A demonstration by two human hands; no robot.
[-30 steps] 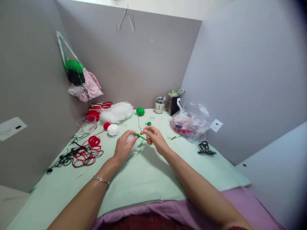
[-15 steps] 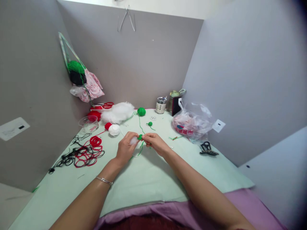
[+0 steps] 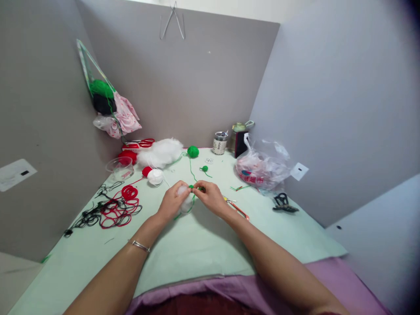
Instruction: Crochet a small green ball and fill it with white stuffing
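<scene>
Over the middle of the table, my left hand [image 3: 171, 200] is closed around a white, rounded piece [image 3: 186, 204] with a small green yarn piece [image 3: 190, 187] at its top. My right hand [image 3: 210, 197] pinches that green piece from the other side, its fingertips meeting those of the left. Green yarn runs from a green yarn ball [image 3: 193, 152] at the back down to my fingers. Some green strands hang below them. How the green and white pieces are joined is hidden by my fingers.
Tangled red and black yarn [image 3: 121, 205] lies at left, near a clear plastic bowl [image 3: 120, 169]. White stuffing [image 3: 160, 153] and a white yarn ball [image 3: 155, 177] sit behind. At right are an orange-handled tool [image 3: 239, 210], a plastic bag [image 3: 262, 168] and a black claw clip [image 3: 285, 203].
My hands have turned slightly, so more of the white piece shows below the left hand. The orange-handled tool beside my right forearm has come into view. The camera has shifted a little.
</scene>
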